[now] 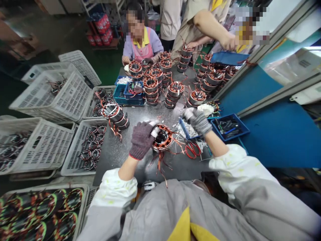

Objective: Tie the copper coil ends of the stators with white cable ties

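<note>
My left hand [142,139], in a dark knit glove, grips the left rim of a motor stator [162,142] on the dark table. Copper windings ring its top, and loose copper leads hang from its front and right side. My right hand [197,120], in a grey glove, is over a small blue tray [185,129] of white pieces. Its fingertips are smeared by motion, so what they hold is hidden. Red-handled scissors [192,149] lie in front of that tray, among thin white strips [178,134].
Stacked stators [150,88] fill the table's far side; another stack [115,115] stands at left. Blue bins [134,91] sit behind, and a blue tray [230,129] of dark pieces lies right. White crates [52,144] line the left. A person [140,43] works opposite.
</note>
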A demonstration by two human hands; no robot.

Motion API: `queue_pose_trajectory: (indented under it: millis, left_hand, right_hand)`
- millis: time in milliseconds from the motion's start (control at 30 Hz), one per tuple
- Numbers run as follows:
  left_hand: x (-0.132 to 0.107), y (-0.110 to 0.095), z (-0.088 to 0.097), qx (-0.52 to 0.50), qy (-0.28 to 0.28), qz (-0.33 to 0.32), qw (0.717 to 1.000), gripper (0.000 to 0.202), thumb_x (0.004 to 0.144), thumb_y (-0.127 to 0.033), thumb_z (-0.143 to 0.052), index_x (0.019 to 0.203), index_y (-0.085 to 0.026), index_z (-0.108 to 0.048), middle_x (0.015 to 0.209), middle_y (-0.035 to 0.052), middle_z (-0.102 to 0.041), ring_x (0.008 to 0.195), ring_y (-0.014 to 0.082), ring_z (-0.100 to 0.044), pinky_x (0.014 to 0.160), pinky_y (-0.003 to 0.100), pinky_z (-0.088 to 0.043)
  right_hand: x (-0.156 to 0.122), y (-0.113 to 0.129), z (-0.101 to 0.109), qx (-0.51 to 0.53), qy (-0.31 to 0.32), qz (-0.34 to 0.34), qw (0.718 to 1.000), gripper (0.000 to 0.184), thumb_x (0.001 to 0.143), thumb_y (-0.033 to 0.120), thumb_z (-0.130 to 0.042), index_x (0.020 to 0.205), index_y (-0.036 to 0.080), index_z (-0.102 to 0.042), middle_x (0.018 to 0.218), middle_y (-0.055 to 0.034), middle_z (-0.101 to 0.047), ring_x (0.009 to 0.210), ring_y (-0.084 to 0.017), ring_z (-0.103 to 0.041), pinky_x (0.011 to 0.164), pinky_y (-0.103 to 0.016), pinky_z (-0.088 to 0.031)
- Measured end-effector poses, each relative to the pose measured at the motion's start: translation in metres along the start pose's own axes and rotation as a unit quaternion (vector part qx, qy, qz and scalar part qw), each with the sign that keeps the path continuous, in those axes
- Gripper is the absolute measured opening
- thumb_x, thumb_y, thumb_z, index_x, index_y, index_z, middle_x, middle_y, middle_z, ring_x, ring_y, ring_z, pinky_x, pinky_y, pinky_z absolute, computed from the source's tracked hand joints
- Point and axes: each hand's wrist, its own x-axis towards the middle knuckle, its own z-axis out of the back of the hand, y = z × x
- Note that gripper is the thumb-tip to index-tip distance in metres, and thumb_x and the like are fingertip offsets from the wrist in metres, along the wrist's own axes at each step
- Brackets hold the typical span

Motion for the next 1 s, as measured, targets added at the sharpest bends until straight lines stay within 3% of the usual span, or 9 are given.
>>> queue_pose_trajectory:
  millis: [133, 200, 267, 333, 433, 567, 700, 833, 1000]
  left_hand:
    - [0.037, -0.054, -0.020, 0.092, 0.128, -0.136, 0.978, 0.026, 0.092, -0.034, -0.063, 0.114, -0.025, -0.073, 0.118, 0.0128, -0.074, 0.115, 0.0350, -0.063, 0.100, 0.054, -0.043]
    - [0.051, -0.070, -0.040, 0.102, 0.198, -0.142, 0.964, 0.016, 0.084, -0.032, -0.071, 0.096, -0.022, -0.074, 0.096, 0.0119, -0.076, 0.102, 0.0347, -0.067, 0.097, 0.054, -0.044]
    - [0.061, -0.075, -0.058, 0.101, 0.231, -0.105, 0.962, 0.012, 0.083, -0.031, -0.070, 0.088, -0.020, -0.072, 0.078, 0.0093, -0.072, 0.088, 0.0312, -0.069, 0.092, 0.049, -0.046]
    - [0.069, -0.074, -0.069, 0.100, 0.219, -0.071, 0.968, 0.021, 0.092, -0.032, -0.057, 0.097, -0.018, -0.071, 0.076, 0.0098, -0.071, 0.083, 0.0290, -0.069, 0.087, 0.045, -0.048]
    - [0.076, -0.073, -0.071, 0.102, 0.167, -0.033, 0.980, 0.042, 0.102, -0.037, -0.034, 0.109, -0.015, -0.069, 0.092, 0.0139, -0.075, 0.088, 0.0289, -0.071, 0.084, 0.042, -0.051]
    - [0.071, -0.075, -0.059, 0.105, 0.143, -0.085, 0.980, 0.045, 0.101, -0.044, -0.036, 0.118, -0.020, -0.069, 0.116, 0.0113, -0.077, 0.117, 0.0317, -0.067, 0.111, 0.052, -0.041]
    - [0.054, -0.057, -0.045, 0.126, 0.105, -0.097, 0.982, 0.051, 0.102, -0.045, -0.035, 0.140, -0.019, -0.059, 0.139, 0.0135, -0.067, 0.140, 0.0352, -0.053, 0.119, 0.058, -0.032]
    - [0.042, -0.035, -0.045, 0.154, 0.094, -0.093, 0.979, 0.048, 0.103, -0.039, -0.035, 0.138, -0.018, -0.060, 0.142, 0.0155, -0.064, 0.140, 0.0349, -0.053, 0.121, 0.058, -0.032]
    - [0.038, -0.040, -0.051, 0.170, 0.048, -0.081, 0.981, 0.040, 0.102, -0.035, -0.042, 0.134, -0.022, -0.062, 0.137, 0.0132, -0.068, 0.136, 0.0325, -0.058, 0.124, 0.057, -0.029]
  right_hand:
    - [-0.064, -0.040, -0.021, -0.147, 0.055, -0.058, 0.986, 0.040, 0.095, 0.052, -0.051, 0.090, 0.017, -0.071, 0.076, -0.0087, -0.071, 0.071, -0.022, -0.062, 0.073, -0.037, -0.052]
    - [-0.088, -0.055, -0.027, -0.195, 0.076, -0.083, 0.974, 0.035, 0.095, 0.048, -0.055, 0.089, 0.018, -0.072, 0.075, -0.0071, -0.072, 0.072, -0.020, -0.062, 0.074, -0.033, -0.051]
    - [-0.098, -0.073, -0.019, -0.239, 0.080, -0.108, 0.962, 0.030, 0.094, 0.045, -0.059, 0.089, 0.019, -0.073, 0.082, -0.0078, -0.074, 0.079, -0.020, -0.065, 0.079, -0.031, -0.051]
    - [-0.100, -0.096, 0.007, -0.280, 0.064, -0.137, 0.948, 0.028, 0.094, 0.040, -0.059, 0.095, 0.017, -0.074, 0.097, -0.0115, -0.076, 0.091, -0.022, -0.067, 0.087, -0.032, -0.050]
    - [-0.101, -0.135, 0.060, -0.336, 0.008, -0.191, 0.922, 0.038, 0.100, 0.037, -0.046, 0.115, 0.012, -0.071, 0.119, -0.0192, -0.072, 0.109, -0.028, -0.064, 0.098, -0.039, -0.047]
    - [-0.102, -0.182, 0.103, -0.383, -0.038, -0.248, 0.889, 0.053, 0.102, 0.041, -0.036, 0.124, 0.005, -0.067, 0.123, -0.0269, -0.067, 0.113, -0.036, -0.061, 0.098, -0.049, -0.044]
    - [-0.107, -0.207, 0.103, -0.395, 0.004, -0.243, 0.886, 0.043, 0.094, 0.043, -0.053, 0.112, 0.009, -0.074, 0.109, -0.0230, -0.073, 0.107, -0.035, -0.062, 0.094, -0.047, -0.043]
    - [-0.118, -0.210, 0.102, -0.400, 0.020, -0.218, 0.890, 0.030, 0.093, 0.030, -0.053, 0.096, 0.010, -0.076, 0.100, -0.0225, -0.075, 0.101, -0.033, -0.063, 0.091, -0.048, -0.042]
    - [-0.150, -0.198, 0.102, -0.416, 0.007, -0.201, 0.887, 0.032, 0.096, 0.031, -0.050, 0.093, 0.012, -0.075, 0.093, -0.0231, -0.074, 0.093, -0.034, -0.065, 0.085, -0.050, -0.045]
